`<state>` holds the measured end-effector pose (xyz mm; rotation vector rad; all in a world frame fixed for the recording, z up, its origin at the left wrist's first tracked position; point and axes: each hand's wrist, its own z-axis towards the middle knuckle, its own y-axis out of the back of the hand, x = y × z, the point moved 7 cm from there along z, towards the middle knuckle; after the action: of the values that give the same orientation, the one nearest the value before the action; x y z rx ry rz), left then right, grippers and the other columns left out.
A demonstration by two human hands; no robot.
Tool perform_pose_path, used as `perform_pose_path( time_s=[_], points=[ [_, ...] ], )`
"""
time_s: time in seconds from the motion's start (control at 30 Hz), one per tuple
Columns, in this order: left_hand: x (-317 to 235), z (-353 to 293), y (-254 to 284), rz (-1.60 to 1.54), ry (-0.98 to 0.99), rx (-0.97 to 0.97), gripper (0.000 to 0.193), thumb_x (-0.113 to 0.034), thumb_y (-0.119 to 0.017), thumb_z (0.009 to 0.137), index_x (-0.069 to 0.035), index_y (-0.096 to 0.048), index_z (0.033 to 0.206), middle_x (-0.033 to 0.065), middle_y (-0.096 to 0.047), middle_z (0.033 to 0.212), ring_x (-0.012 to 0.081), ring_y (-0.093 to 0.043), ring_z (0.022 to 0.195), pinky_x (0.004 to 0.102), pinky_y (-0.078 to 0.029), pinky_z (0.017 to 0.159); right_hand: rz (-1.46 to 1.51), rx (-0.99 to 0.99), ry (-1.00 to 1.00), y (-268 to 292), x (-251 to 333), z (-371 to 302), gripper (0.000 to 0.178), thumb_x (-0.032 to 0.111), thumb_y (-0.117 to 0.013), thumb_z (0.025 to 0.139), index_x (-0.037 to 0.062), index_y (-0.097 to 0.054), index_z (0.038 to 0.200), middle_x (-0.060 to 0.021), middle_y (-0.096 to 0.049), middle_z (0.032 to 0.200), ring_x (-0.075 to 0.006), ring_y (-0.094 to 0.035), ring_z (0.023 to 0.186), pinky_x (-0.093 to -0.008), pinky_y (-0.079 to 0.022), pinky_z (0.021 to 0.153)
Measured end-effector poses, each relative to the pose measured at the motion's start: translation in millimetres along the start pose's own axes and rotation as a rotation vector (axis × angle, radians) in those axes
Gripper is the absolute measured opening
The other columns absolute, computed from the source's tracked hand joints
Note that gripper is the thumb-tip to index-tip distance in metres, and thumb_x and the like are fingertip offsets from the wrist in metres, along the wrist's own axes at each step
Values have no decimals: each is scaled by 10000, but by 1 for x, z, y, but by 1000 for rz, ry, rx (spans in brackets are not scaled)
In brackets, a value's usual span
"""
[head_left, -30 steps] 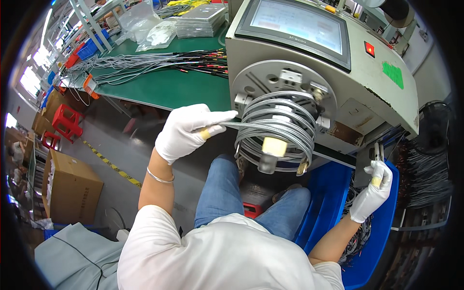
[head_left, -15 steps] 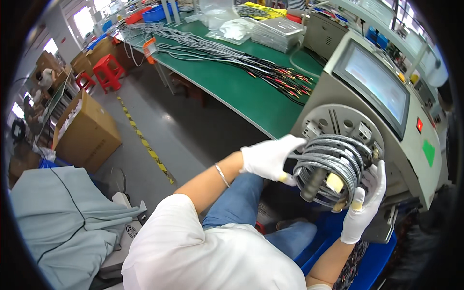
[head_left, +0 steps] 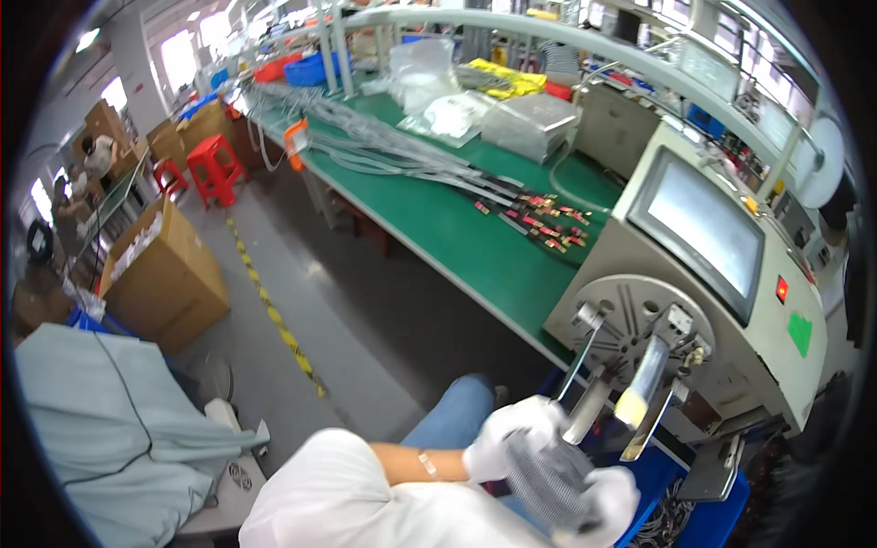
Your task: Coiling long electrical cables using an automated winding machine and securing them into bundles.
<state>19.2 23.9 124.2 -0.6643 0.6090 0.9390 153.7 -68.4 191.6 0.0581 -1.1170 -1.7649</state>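
Observation:
A coil of grey braided cable (head_left: 548,482), smeared by motion, hangs in front of my body. My gloved left hand (head_left: 512,433) grips its upper left side, and my gloved right hand (head_left: 610,504) grips its lower right side. Just beyond the coil is the round slotted disc (head_left: 630,315) of a winding machine (head_left: 699,187). Bare posts stick out from that disc toward me, one with a pale yellow tip (head_left: 632,408). The fingers on the coil's far side are hidden.
Grey cables with black and red ends (head_left: 539,215) lie along the green bench (head_left: 429,219). A clear plastic box (head_left: 528,123) stands behind them. Below the machine is a blue bin (head_left: 722,498) with cables. Red stools (head_left: 216,172) and a cardboard box (head_left: 169,274) stand at left.
The cable coil has come off the machine's posts, and both hands have carried it down toward my body. The posts now show bare. The view has shifted slightly.

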Motion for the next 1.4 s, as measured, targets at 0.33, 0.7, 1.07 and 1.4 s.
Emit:
perform_pose_path(
  time_s=[0.33,0.7,1.07,1.4],
  points=[
    [24,-38,-23,808,409,629,181,-171,-660,797,-22,-570,748,133,-543,631,321,-563,590,382,-470,561,322,-23,-945,-64,-72,-70,384,82,-751,704,-12,-532,1005,-78,-580,708,-174,-599,657,-336,-454,570],
    [86,-76,-22,346,1018,593,212,-229,-650,802,-32,-586,759,152,-572,620,286,-612,565,373,-480,544,230,-83,-845,-48,-89,-81,174,118,-692,802,22,-548,803,-44,-561,580,-131,-545,455,-277,-432,424],
    [104,-52,-31,412,794,731,146,-125,-651,769,-1,-586,726,77,-544,529,123,-607,526,310,-462,462,1420,166,-1322,-99,-83,-106,187,205,-630,863,43,-582,783,-3,-527,554,-135,-497,424,-243,-374,411],
    [116,-65,-53,738,472,814,233,-231,-634,818,-16,-599,735,79,-577,553,176,-615,559,346,-484,567,392,156,-888,-65,-107,-95,305,301,-602,897,17,-615,786,-4,-532,560,-75,-494,491,-233,-383,472]
  ],
)
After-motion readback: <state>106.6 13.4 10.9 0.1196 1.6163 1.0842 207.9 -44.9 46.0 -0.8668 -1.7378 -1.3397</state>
